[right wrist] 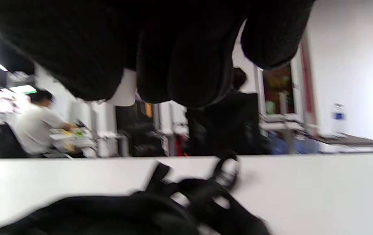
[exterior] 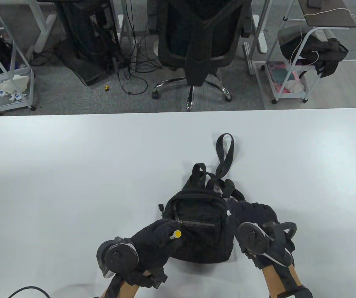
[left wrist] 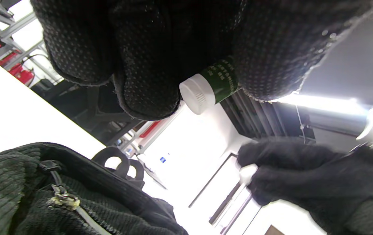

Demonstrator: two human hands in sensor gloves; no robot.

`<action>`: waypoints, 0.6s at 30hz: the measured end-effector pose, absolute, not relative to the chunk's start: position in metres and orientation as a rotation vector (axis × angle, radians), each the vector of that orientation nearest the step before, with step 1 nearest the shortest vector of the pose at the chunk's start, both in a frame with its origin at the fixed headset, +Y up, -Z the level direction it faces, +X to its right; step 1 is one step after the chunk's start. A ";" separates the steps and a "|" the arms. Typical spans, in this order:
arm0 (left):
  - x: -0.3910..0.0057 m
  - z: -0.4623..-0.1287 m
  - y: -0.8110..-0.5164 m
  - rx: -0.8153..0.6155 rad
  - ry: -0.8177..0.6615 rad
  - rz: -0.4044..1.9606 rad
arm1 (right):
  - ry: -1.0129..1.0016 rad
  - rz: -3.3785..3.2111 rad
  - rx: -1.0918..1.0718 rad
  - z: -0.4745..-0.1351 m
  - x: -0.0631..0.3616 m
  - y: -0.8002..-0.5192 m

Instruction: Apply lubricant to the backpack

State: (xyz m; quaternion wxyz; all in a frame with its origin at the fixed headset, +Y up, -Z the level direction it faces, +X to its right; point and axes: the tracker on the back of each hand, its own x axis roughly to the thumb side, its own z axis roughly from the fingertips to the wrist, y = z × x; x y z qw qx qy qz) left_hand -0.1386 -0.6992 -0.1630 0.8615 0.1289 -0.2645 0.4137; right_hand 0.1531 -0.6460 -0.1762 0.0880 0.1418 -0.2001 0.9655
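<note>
A black backpack [exterior: 201,229] lies on the white bench [exterior: 72,173]. The left hand [exterior: 153,240] grips a lubricant tube [left wrist: 212,86] beside it; the right hand [exterior: 252,214] holds a small white object [left wrist: 247,173].

Bright overhead light, rt wrist view blurred

We count one backpack [exterior: 201,229], one lubricant tube [left wrist: 211,88] between the left fingers [left wrist: 147,81], one small white object [left wrist: 247,173] in the right fingers [left wrist: 290,176].
</note>
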 end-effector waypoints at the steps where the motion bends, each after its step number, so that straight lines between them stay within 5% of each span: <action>1: -0.138 -0.163 -0.700 0.269 -0.557 0.858 | -0.651 2.819 0.468 -0.171 0.148 -0.643; 6: -0.132 -0.163 -0.703 0.254 -0.569 0.809 | -0.765 2.599 0.639 -0.150 0.129 -0.631; 18: -0.119 -0.161 -0.707 0.221 -0.612 0.717 | -0.654 2.554 0.802 -0.141 0.106 -0.641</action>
